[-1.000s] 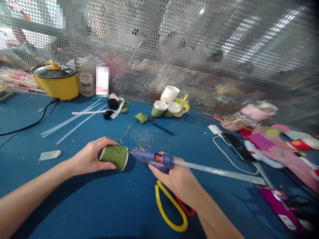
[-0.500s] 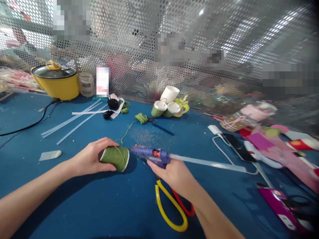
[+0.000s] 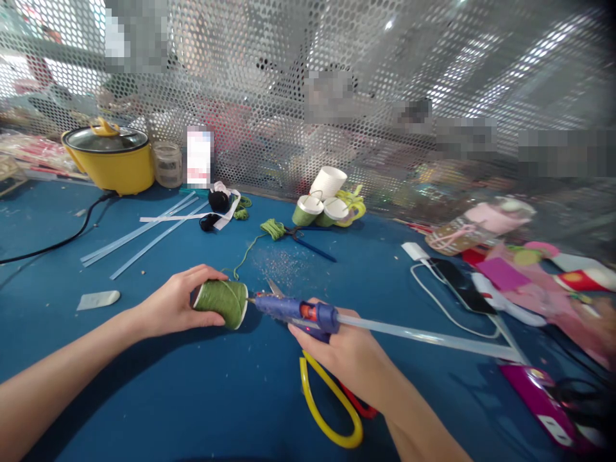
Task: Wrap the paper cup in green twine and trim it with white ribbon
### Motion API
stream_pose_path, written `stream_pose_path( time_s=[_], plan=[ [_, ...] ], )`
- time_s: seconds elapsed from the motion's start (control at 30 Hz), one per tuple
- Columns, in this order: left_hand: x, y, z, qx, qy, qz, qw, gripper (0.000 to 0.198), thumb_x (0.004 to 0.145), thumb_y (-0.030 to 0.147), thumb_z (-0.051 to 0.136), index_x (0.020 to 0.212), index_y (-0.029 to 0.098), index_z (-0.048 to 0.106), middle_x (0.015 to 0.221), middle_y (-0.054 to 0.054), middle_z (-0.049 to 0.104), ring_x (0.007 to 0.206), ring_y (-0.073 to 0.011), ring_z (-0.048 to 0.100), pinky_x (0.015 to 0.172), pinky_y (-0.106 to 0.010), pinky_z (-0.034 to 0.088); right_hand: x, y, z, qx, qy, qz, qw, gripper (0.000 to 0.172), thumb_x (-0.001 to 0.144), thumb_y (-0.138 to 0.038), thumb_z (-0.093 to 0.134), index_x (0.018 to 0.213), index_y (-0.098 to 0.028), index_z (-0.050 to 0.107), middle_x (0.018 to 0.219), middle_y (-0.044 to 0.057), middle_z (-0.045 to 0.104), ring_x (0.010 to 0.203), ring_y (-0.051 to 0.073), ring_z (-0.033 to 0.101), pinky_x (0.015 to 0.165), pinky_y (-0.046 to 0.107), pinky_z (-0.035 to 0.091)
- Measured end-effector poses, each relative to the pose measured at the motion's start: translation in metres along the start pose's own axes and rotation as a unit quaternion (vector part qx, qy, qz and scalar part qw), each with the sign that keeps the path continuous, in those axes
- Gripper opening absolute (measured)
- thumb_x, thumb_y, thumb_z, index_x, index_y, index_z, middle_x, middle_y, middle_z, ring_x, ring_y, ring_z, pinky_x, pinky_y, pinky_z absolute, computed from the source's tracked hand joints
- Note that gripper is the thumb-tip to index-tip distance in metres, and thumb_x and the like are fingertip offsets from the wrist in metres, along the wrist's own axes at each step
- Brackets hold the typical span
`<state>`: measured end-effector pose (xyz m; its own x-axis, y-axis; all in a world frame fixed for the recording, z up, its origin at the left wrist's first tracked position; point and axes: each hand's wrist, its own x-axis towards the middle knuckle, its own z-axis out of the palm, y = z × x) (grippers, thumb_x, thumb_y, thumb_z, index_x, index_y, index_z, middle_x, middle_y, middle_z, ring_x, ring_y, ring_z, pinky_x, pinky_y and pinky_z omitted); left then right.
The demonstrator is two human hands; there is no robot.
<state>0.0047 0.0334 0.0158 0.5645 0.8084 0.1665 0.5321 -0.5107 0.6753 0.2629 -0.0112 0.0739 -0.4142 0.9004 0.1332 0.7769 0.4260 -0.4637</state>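
Observation:
My left hand is closed around a small cup wrapped in green yarn, which lies on its side with its white rim turned to the right. From the cup a loose green strand runs to a small yarn bundle. In my right hand is a blue hot glue gun, a long clear glue stick sticking out of its back. The gun's nozzle points left, at or very near the cup's rim. Scissors with yellow and red handles lie beneath my right hand, partly hidden by it and the gun.
Green-wrapped cups and a white cup stand at the back. Loose glue sticks and a yellow electric pot are on the left. A phone with a cable lies right. A perforated metal screen closes off the back.
My right hand has moved the glue gun slightly right and down, so more of a scissor blade shows behind it. My left hand and the cup have barely shifted.

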Motion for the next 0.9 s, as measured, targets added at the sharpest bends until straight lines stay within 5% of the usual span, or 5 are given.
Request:
stream_pose_path(
  time_s=[0.17,0.5,0.7,0.9],
  plan=[
    [0.0,-0.001,0.001,-0.013,0.007,-0.023,1.0,0.048,0.07,0.043,0.064,0.11,0.02,0.049,0.108,-0.007,0.058,0.093,-0.0213,0.057,0.078,-0.03,0.047,-0.006,0.003,0.004,-0.008,-0.004,-0.028,1.0,0.016,0.078,-0.017,0.047,0.072,-0.02,0.062,0.06,0.002,0.059,0.05,0.014,0.052,0.051,0.025,0.044],
    [0.001,0.001,0.0,-0.019,0.01,-0.054,0.998,0.049,0.069,0.043,0.065,0.109,0.019,0.051,0.104,-0.006,0.06,0.089,-0.0212,0.059,0.075,-0.03,0.048,-0.013,0.004,0.012,0.071,-0.045,0.046,0.995,0.013,0.078,-0.021,0.052,0.066,-0.02,0.05,0.061,-0.003,0.054,0.052,0.011,0.048,0.051,0.021,0.043],
    [0.001,0.001,0.0,-0.029,0.01,-0.046,0.998,0.048,0.069,0.043,0.064,0.109,0.02,0.051,0.104,-0.006,0.059,0.089,-0.0208,0.059,0.074,-0.029,0.049,-0.007,0.002,0.007,0.057,-0.007,0.021,0.998,0.013,0.076,-0.019,0.05,0.064,-0.02,0.055,0.059,-0.001,0.056,0.051,0.013,0.051,0.053,0.024,0.044],
    [-0.001,0.001,0.0,-0.017,0.005,-0.005,1.0,0.047,0.071,0.041,0.064,0.11,0.021,0.049,0.106,-0.007,0.057,0.094,-0.0214,0.056,0.079,-0.031,0.046,0.0,0.009,0.005,0.135,0.015,0.141,0.981,0.017,0.076,-0.031,0.053,0.073,-0.017,0.062,0.057,0.001,0.062,0.052,0.016,0.057,0.054,0.027,0.047]
  ],
)
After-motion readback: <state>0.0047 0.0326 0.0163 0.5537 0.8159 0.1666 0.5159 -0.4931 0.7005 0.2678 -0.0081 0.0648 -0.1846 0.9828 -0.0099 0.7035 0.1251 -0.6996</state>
